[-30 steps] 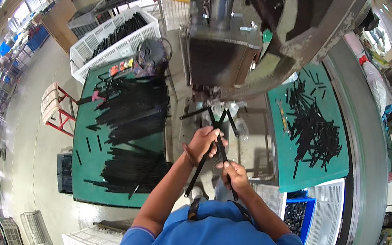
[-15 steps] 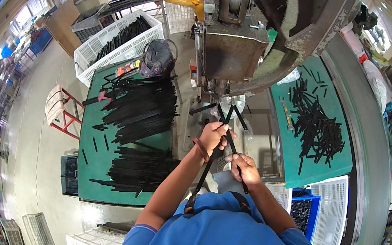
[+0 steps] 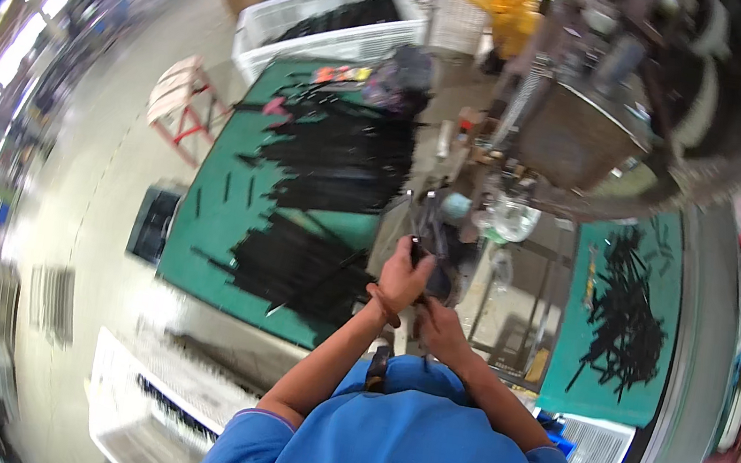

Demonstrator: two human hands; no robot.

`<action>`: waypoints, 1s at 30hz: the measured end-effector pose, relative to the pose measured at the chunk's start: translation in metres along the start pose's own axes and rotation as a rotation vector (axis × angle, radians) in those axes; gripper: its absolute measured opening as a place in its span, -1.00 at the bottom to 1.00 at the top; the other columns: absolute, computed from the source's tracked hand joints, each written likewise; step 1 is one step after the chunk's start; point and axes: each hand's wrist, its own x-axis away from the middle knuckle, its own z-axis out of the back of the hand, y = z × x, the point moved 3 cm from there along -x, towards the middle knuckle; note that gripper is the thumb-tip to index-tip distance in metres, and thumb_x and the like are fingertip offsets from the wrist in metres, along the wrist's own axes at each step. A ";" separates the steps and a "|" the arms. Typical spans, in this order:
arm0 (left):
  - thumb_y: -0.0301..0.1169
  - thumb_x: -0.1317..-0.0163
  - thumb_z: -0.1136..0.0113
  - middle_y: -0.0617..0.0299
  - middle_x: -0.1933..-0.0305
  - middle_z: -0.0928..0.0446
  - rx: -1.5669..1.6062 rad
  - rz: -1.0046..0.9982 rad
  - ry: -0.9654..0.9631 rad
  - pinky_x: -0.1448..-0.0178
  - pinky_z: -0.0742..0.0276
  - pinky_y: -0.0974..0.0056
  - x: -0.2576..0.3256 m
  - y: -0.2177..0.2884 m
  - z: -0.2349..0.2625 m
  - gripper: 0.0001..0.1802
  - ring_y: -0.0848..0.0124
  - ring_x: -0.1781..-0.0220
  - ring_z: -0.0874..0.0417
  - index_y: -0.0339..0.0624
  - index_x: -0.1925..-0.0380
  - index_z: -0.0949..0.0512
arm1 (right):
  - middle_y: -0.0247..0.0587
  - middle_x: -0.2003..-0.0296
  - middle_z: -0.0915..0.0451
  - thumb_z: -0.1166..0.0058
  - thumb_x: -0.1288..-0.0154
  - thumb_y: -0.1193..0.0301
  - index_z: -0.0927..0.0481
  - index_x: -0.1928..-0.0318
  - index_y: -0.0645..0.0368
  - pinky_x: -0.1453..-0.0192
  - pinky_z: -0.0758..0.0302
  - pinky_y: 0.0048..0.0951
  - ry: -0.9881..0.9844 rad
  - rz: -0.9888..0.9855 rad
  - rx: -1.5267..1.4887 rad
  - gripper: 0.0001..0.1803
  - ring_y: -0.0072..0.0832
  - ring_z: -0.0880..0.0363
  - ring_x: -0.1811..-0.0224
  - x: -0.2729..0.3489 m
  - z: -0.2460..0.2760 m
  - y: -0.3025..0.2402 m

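In front of my body, my left hand is closed round a bundle of slim black bars, whose far ends stick out beyond the fingers. My right hand, closed too, grips the bars lower down, nearer my waist; motion blur hides its fingertips. To the left of my hands, long black bars lie in dense piles on a green-topped table. The press machine stands ahead to the right, apart from the bars in my hands.
A second green table on the right bears a heap of short black bars and a wrench. White crates stand at the far left and near left. A red-framed stool is beside the left table.
My view has swung left, so the press now appears farther right. My hands and the black bars have come away from beneath the press head, and the bars are drawn closer together.
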 end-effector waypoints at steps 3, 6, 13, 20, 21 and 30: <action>-0.43 -0.25 0.02 0.10 0.21 -0.54 0.685 0.234 0.061 0.08 -0.47 0.24 0.020 -0.062 0.063 -0.69 0.32 0.24 -0.58 -0.25 0.01 -0.36 | -0.02 0.23 -0.55 0.05 -0.25 0.18 -0.48 0.06 0.12 0.17 -0.47 -0.15 -0.210 0.364 0.357 -0.65 -0.08 -0.53 0.25 -0.026 -0.038 -0.007; -0.43 -0.31 0.07 0.14 0.21 -0.54 1.189 0.422 0.120 0.01 -0.54 0.18 0.068 -0.094 0.131 -0.68 0.36 0.21 -0.57 -0.24 -0.06 -0.35 | -0.09 0.10 -0.51 0.00 -0.20 0.19 -0.45 0.01 0.11 0.09 -0.46 -0.19 -0.202 0.279 0.476 -0.60 -0.15 -0.51 0.13 -0.075 -0.060 0.008; -0.41 -0.29 0.02 0.09 0.24 -0.51 1.131 0.263 0.219 0.07 -0.55 0.20 0.164 -0.072 0.201 -0.57 0.29 0.24 -0.61 -0.33 -0.13 -0.27 | -0.16 0.08 -0.43 -0.22 0.00 0.20 -0.41 -0.04 0.18 -0.07 -0.33 -0.23 -0.215 0.500 0.961 -0.42 -0.24 -0.39 0.00 -0.177 -0.156 0.050; -0.40 -0.32 0.07 0.08 0.23 -0.51 1.126 0.188 0.233 0.04 -0.55 0.22 0.186 -0.068 0.237 -0.57 0.30 0.22 -0.62 -0.34 -0.16 -0.25 | -0.16 0.28 -0.49 -0.19 -0.05 0.26 -0.49 0.21 0.15 0.07 -0.37 -0.24 -0.172 0.454 0.892 -0.67 -0.21 -0.47 0.17 -0.199 -0.166 0.088; -0.40 -0.32 0.07 0.08 0.23 -0.52 1.118 0.177 0.228 0.04 -0.55 0.22 0.184 -0.068 0.244 -0.57 0.31 0.22 -0.62 -0.34 -0.16 -0.25 | -0.09 0.26 -0.49 -0.13 -0.12 0.31 -0.47 0.23 0.19 0.09 -0.40 -0.19 -0.208 0.398 0.833 -0.73 -0.14 -0.48 0.16 -0.201 -0.162 0.093; -0.31 -0.29 0.02 0.10 0.29 -0.55 0.658 0.232 0.256 0.19 -0.51 0.33 0.130 -0.107 0.306 -0.55 0.35 0.33 -0.62 -0.39 -0.09 -0.30 | 0.03 0.35 -0.55 0.06 -0.27 0.40 -0.39 0.15 0.35 0.30 -0.50 -0.25 -0.252 0.049 0.413 -0.75 -0.16 -0.57 0.38 -0.211 -0.128 0.086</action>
